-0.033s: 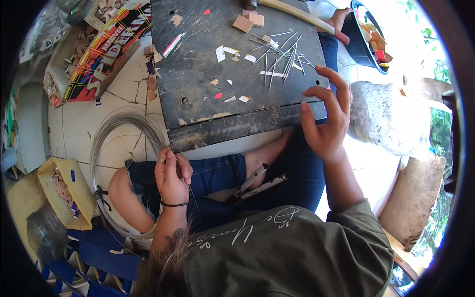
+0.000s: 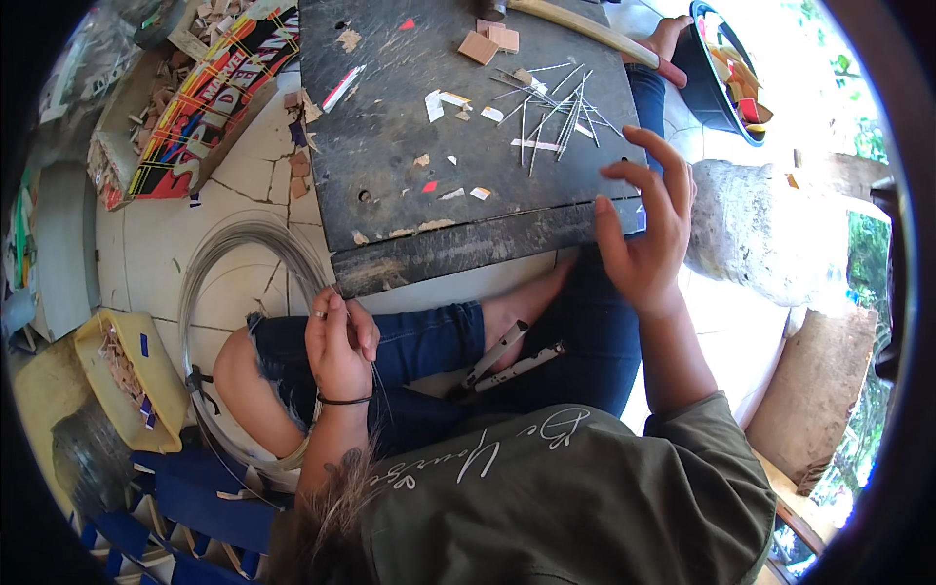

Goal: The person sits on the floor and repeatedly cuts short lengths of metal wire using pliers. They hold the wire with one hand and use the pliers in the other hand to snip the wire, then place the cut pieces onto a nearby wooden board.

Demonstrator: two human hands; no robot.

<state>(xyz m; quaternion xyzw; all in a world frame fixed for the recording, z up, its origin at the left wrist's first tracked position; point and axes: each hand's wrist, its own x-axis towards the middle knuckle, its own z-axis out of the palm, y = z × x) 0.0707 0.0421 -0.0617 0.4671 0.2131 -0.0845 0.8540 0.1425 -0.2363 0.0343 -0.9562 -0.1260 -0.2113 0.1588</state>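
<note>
My left hand (image 2: 336, 341) rests over my left knee, its fingers pinched on thin wire strands that hang down from it. The strands belong to a grey wire coil (image 2: 229, 244) lying on the tiled floor beside that knee. My right hand (image 2: 648, 234) is held with fingers spread at the near right edge of a dark wooden board (image 2: 409, 107) and holds nothing. Several short cut wire pieces (image 2: 561, 112) lie scattered on the board just beyond that hand. Metal pliers (image 2: 512, 356) lie on my lap between the hands.
A wooden tool handle (image 2: 585, 34) and small wood chips (image 2: 492, 41) lie at the board's far end. A blue bowl (image 2: 721, 78) and a grey stone (image 2: 756, 229) are to the right. A yellow tub (image 2: 132, 375) and a colourful box (image 2: 205, 93) are to the left.
</note>
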